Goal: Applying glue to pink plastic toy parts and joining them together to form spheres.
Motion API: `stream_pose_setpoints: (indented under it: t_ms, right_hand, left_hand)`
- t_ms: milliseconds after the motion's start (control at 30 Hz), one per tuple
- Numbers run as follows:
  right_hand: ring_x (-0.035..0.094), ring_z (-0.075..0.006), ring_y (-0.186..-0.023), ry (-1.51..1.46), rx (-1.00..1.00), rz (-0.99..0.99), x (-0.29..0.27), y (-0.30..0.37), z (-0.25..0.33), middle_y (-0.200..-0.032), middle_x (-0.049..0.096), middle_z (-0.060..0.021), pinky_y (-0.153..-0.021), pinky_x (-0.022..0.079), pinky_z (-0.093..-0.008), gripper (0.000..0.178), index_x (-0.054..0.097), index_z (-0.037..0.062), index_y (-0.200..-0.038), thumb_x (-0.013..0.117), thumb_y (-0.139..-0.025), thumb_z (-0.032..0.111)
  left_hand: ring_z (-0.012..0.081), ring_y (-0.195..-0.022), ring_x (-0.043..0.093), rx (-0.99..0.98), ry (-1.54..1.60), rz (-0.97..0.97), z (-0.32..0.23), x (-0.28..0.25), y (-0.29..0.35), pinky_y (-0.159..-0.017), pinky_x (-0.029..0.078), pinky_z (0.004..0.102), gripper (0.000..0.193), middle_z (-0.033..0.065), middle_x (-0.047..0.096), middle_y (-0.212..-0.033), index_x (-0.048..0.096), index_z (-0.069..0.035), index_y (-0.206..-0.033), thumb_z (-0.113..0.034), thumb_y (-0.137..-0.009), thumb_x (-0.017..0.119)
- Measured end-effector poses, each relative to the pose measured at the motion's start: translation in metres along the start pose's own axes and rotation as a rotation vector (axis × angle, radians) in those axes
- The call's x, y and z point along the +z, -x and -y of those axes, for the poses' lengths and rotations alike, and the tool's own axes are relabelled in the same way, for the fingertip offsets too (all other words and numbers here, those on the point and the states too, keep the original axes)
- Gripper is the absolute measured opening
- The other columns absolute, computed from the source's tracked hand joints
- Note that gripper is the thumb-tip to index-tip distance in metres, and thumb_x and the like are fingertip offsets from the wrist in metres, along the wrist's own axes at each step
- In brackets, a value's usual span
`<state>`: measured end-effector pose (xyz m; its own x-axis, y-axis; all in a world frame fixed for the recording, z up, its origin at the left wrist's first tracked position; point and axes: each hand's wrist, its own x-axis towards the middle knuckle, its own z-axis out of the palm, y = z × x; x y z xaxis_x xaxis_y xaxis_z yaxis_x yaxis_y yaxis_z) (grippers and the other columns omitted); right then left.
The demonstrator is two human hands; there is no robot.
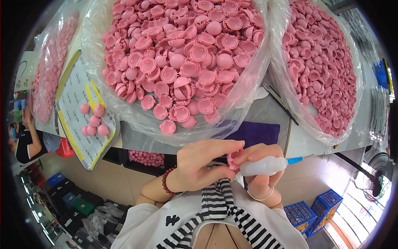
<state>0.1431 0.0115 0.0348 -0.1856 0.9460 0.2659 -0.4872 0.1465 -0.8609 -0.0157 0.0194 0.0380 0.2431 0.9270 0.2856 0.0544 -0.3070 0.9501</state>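
Note:
My left hand pinches a small pink plastic shell piece between thumb and fingers, just past the table's near edge. Close against it, my right hand is closed around a white squeeze bottle. The bottle lies on its side, and its blue nozzle tip points right, away from the piece. My right fingertips come up to the pink piece; whether they touch it I cannot tell. Ahead of both hands, an open clear bag holds a heap of pink half-shells, some hinged open.
A second bag of smaller pink parts stands at right, with black tweezers beside it. Several pink balls sit on a yellow-taped tray at left. A purple cloth lies near the edge; blue crates stand below.

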Motion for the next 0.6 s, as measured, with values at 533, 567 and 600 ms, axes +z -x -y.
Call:
stream_pose_setpoints:
  t_ms: [533,567,600]
  right_hand:
    - [0.044,-0.0158,-0.054,0.462,-0.398,-0.132,-0.019,-0.011,0.033,-0.065,0.049,-0.0037,-0.045,0.033,-0.0268,0.049,0.058,-0.0037,-0.087,0.070,-0.070,0.040]
    - [0.044,-0.0150,-0.050,0.557,-0.552,-0.125,-0.016,-0.015,0.026,-0.061,0.050,-0.0033,-0.041,0.033,-0.0263,0.055,0.061,-0.0035,-0.082,0.065,-0.070,0.050]
    - [0.044,-0.0150,-0.050,0.552,-0.549,-0.124,-0.012,-0.015,0.025,-0.061,0.050,-0.0033,-0.041,0.033,-0.0263,0.055,0.061,-0.0035,-0.082,0.065,-0.070,0.050]
  left_hand:
    - [0.0259,-0.116,0.043,-0.178,1.036,0.053,0.007,0.012,0.007,-0.093,0.041,0.0364,0.048,0.0241,0.042,-0.124,0.038,0.005,-0.122,0.011,-0.077,0.053]
    - [0.0259,-0.117,0.043,-0.183,1.029,0.047,0.009,0.011,0.008,-0.094,0.040,0.0363,0.047,0.0243,0.041,-0.124,0.038,0.005,-0.121,0.011,-0.077,0.053]
    - [0.0260,-0.117,0.042,-0.187,1.022,0.042,0.010,0.010,0.009,-0.096,0.039,0.0362,0.046,0.0246,0.041,-0.124,0.038,0.004,-0.121,0.011,-0.077,0.053]
